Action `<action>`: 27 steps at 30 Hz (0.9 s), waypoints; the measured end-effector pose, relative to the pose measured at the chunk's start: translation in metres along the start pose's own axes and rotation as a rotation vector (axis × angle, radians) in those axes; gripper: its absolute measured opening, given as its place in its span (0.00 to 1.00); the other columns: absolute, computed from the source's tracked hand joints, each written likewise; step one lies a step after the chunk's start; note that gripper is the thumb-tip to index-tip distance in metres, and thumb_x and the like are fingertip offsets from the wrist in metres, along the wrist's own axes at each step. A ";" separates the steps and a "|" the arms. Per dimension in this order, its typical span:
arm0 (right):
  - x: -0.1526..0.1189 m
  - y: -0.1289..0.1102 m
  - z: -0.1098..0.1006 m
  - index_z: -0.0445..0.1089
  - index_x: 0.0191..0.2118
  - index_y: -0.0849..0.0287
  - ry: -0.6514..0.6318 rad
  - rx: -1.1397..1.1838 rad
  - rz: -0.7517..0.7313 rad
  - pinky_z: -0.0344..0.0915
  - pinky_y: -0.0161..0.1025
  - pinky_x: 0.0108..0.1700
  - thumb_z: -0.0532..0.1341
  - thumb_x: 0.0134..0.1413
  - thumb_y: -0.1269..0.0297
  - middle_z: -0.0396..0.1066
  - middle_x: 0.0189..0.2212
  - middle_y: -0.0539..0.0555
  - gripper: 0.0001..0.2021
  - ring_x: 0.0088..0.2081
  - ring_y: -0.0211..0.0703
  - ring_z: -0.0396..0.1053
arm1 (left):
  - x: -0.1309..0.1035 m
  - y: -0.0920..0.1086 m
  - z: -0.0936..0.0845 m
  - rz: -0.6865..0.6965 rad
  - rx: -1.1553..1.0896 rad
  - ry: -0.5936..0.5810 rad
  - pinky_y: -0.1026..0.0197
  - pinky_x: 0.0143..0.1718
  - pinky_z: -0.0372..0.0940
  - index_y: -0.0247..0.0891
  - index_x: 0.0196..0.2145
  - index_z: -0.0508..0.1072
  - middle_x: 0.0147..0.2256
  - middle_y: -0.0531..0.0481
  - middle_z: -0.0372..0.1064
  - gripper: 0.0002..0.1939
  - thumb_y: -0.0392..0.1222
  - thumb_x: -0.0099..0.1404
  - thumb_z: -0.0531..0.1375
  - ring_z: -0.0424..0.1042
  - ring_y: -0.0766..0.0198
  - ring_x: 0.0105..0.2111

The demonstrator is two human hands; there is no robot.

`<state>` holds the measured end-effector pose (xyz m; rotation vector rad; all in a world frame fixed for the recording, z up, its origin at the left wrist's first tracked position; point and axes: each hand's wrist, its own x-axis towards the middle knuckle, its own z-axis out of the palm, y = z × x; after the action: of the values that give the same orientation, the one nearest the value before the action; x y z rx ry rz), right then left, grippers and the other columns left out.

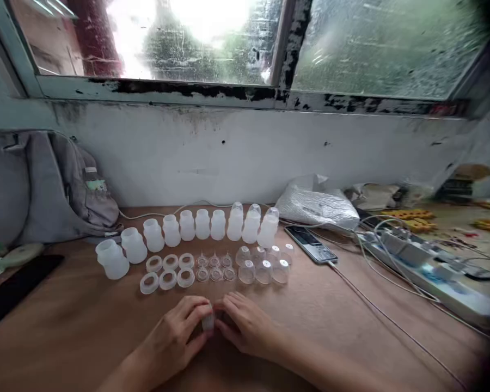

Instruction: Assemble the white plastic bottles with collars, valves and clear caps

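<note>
I have the left hand [178, 333] nearer than the clear bottle nipples [216, 274], fingers clamped on a small translucent white piece [208, 322]; from this camera I can't tell whether the right hand's [247, 325] fingers grip it too.

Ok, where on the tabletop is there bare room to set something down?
Left: tabletop between the flat black object and left hand. Right: between the right hand and white charging cable. Crowded: ahead of the hands, with rings, nipples, domed caps and bottles; far right, around the power strip.
</note>
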<state>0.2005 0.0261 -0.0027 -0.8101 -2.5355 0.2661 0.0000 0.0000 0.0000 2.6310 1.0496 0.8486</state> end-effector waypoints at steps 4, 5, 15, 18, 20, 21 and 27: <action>0.001 0.001 0.005 0.60 0.35 0.61 0.002 -0.031 -0.020 0.57 0.37 0.34 0.51 0.49 0.71 0.64 0.29 0.54 0.06 0.30 0.41 0.59 | 0.000 0.002 -0.001 0.015 0.022 -0.032 0.62 0.44 0.65 0.40 0.46 0.62 0.43 0.46 0.62 0.15 0.33 0.60 0.52 0.64 0.62 0.43; 0.001 0.002 0.005 0.60 0.35 0.61 0.006 -0.032 -0.019 0.57 0.37 0.33 0.51 0.47 0.72 0.64 0.28 0.54 0.07 0.30 0.41 0.59 | 0.000 0.003 -0.002 0.017 0.027 -0.049 0.62 0.43 0.65 0.41 0.46 0.63 0.43 0.45 0.62 0.15 0.33 0.60 0.51 0.65 0.62 0.43; 0.001 0.007 0.002 0.60 0.42 0.57 0.128 0.037 0.176 0.60 0.39 0.39 0.54 0.50 0.71 0.63 0.36 0.55 0.11 0.37 0.43 0.61 | -0.019 -0.018 -0.024 -0.069 0.147 -0.024 0.62 0.41 0.65 0.39 0.39 0.65 0.41 0.46 0.64 0.08 0.37 0.62 0.51 0.66 0.62 0.41; 0.006 0.009 0.007 0.58 0.43 0.58 0.135 0.040 0.182 0.61 0.40 0.39 0.55 0.50 0.70 0.64 0.35 0.55 0.13 0.37 0.43 0.62 | -0.041 -0.034 -0.029 -0.093 0.260 0.037 0.59 0.41 0.64 0.39 0.38 0.65 0.41 0.46 0.65 0.07 0.40 0.61 0.53 0.66 0.60 0.41; 0.012 0.011 0.010 0.58 0.42 0.58 0.141 0.051 0.177 0.61 0.39 0.39 0.56 0.50 0.70 0.64 0.34 0.54 0.12 0.36 0.42 0.62 | -0.053 -0.043 -0.035 -0.125 0.333 0.073 0.57 0.42 0.64 0.39 0.38 0.65 0.41 0.46 0.66 0.07 0.41 0.60 0.54 0.66 0.59 0.42; 0.016 0.013 0.011 0.58 0.42 0.58 0.147 0.055 0.175 0.61 0.39 0.39 0.56 0.49 0.71 0.64 0.33 0.53 0.12 0.35 0.41 0.63 | -0.058 -0.046 -0.038 -0.149 0.364 0.083 0.57 0.42 0.63 0.39 0.38 0.65 0.41 0.46 0.66 0.08 0.41 0.60 0.54 0.66 0.58 0.42; 0.033 0.018 0.017 0.59 0.38 0.58 0.150 0.052 0.176 0.62 0.39 0.37 0.55 0.50 0.71 0.65 0.33 0.54 0.08 0.34 0.41 0.63 | -0.068 -0.056 -0.052 -0.247 0.468 0.091 0.56 0.41 0.63 0.39 0.37 0.66 0.38 0.46 0.68 0.09 0.44 0.60 0.54 0.66 0.58 0.40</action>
<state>0.1776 0.0590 -0.0107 -0.9962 -2.3123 0.3141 -0.1019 -0.0072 -0.0078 2.7464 1.7402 0.7455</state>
